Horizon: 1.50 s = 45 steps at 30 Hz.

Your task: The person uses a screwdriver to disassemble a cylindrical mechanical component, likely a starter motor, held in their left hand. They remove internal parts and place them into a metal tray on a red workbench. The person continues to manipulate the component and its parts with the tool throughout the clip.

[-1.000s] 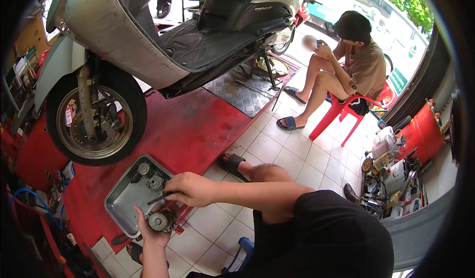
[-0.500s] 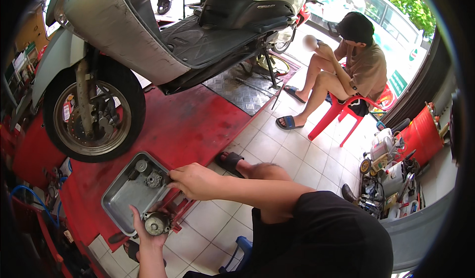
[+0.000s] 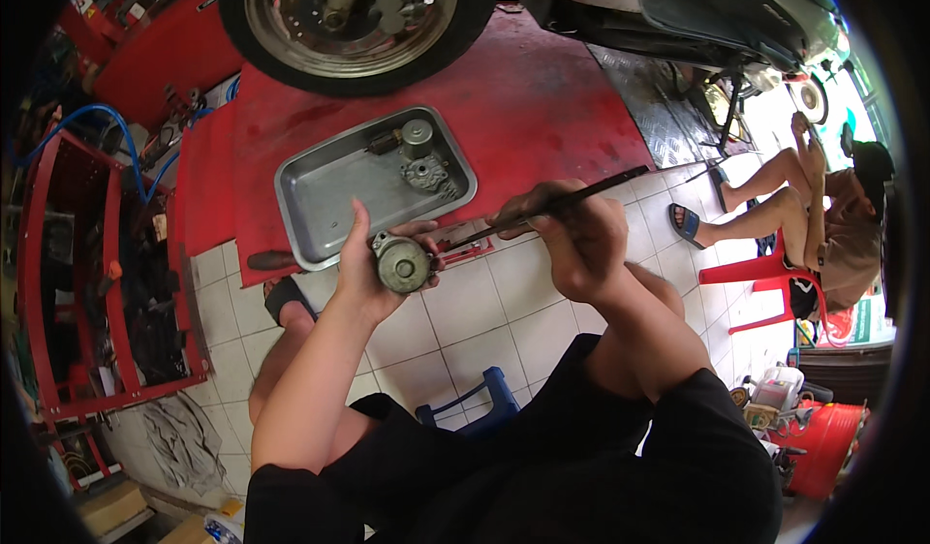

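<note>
My left hand (image 3: pixel 358 278) is closed around a round metal motor part (image 3: pixel 403 265), its flat circular end turned up and the thumb sticking out. A long, thin, dark tool (image 3: pixel 612 183) is gripped in my right hand (image 3: pixel 586 244); its narrow tip reaches toward the motor part's side. Whether the tip touches the part I cannot tell. Just beyond both hands, a shallow metal tray (image 3: pixel 315 224) rests on the red platform. In its far right part lie a small metal cylinder (image 3: pixel 417 135), a metal housing (image 3: pixel 426 172) and a small dark piece (image 3: pixel 384 141).
A scooter's front wheel (image 3: pixel 358 69) stands on the red platform (image 3: pixel 542 98) behind the tray. A brown handle (image 3: pixel 269 260) lies at the platform's near edge. Red shelving (image 3: pixel 114 282) is on the left, a blue stool (image 3: pixel 499 394) below me. A person sits on a red chair (image 3: pixel 756 275).
My view has turned, so the tray and wheel appear farther right. My right hand has left the tray's edge and now holds the thin dark tool beside the motor part, still in my left hand.
</note>
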{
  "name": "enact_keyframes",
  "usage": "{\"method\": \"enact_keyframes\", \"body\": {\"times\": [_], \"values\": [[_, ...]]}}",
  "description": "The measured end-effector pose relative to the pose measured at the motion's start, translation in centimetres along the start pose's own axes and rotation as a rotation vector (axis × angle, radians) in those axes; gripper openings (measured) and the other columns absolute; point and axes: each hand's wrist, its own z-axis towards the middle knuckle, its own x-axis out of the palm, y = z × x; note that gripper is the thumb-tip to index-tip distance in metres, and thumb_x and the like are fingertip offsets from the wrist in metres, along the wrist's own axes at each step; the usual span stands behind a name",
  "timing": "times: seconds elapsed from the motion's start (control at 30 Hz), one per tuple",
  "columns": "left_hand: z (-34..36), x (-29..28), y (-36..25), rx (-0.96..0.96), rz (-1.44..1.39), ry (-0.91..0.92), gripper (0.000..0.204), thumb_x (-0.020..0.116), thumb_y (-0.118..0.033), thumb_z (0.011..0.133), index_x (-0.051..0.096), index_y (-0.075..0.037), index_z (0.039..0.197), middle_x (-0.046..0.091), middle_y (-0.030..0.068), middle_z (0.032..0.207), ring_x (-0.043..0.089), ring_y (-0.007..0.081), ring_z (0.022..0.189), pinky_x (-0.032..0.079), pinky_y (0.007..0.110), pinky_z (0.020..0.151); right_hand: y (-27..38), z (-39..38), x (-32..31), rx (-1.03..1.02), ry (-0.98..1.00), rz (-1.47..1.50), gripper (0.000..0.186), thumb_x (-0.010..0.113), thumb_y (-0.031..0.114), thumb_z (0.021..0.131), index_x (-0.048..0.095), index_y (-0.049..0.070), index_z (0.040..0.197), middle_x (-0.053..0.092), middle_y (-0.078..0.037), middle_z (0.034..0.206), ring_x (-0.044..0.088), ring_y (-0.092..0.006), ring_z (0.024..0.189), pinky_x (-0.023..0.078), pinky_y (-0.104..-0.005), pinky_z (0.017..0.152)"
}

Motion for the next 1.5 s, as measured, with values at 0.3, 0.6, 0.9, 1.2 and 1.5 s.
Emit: {"method": "enact_keyframes", "body": {"times": [0.3, 0.6, 0.9, 1.2, 1.5], "values": [[0.1, 0.3, 0.6, 0.006, 0.023, -0.06, 0.102, 0.028, -0.085, 0.087, 0.058, 0.007, 0.12, 0.067, 0.0139, 0.093, 0.066, 0.0368, 0.082, 0.056, 0.047, 0.065, 0.1, -0.3, 0.4, -0.101, 0.207, -0.286, 0.015, 0.064, -0.01, 0.084, 0.065, -0.002, 0.095, 0.073, -0.013, 0.091, 0.073, -0.0276, 0.082, 0.059, -0.0341, 0.071], [0.3, -0.4, 0.8, -0.022, 0.024, -0.015, 0.103, 0.026, -0.086, 0.087, 0.057, 0.005, 0.123, 0.068, 0.0146, 0.095, 0.068, 0.0341, 0.086, 0.055, 0.047, 0.071, -0.1, -0.6, 1.0, -0.08, 0.275, -0.305, 0.023, 0.073, -0.001, 0.082, 0.063, 0.003, 0.102, 0.071, -0.011, 0.09, 0.071, -0.0308, 0.077, 0.057, -0.0367, 0.064], [0.2, 0.4, 1.6, -0.041, 0.052, -0.122, 0.101, 0.027, -0.086, 0.087, 0.056, 0.004, 0.126, 0.066, 0.0191, 0.107, 0.068, 0.0366, 0.092, 0.057, 0.048, 0.074, 0.0, -0.5, 1.5, -0.102, 0.241, -0.418, 0.031, 0.077, 0.002, 0.079, 0.063, 0.003, 0.106, 0.07, -0.013, 0.091, 0.071, -0.0303, 0.078, 0.056, -0.0384, 0.064], [0.1, 0.8, 1.7, -0.053, 0.087, -0.136, 0.102, 0.026, -0.086, 0.087, 0.055, 0.003, 0.128, 0.066, 0.0177, 0.106, 0.068, 0.0358, 0.089, 0.056, 0.047, 0.072, -0.3, -0.9, 0.0, 0.007, 0.432, -0.282, 0.033, 0.065, -0.002, 0.089, 0.056, 0.001, 0.121, 0.07, -0.016, 0.111, 0.07, -0.0369, 0.096, 0.057, -0.0417, 0.078], [0.0, 1.1, 2.0, -0.054, 0.111, -0.118, 0.101, 0.024, -0.085, 0.088, 0.055, 0.002, 0.129, 0.066, 0.0184, 0.108, 0.069, 0.0355, 0.088, 0.057, 0.047, 0.072, 0.4, -0.3, 0.8, 0.037, 0.393, -0.195, 0.035, 0.066, 0.001, 0.089, 0.057, 0.0, 0.123, 0.069, -0.017, 0.108, 0.069, -0.0358, 0.099, 0.057, -0.0406, 0.081]]}}
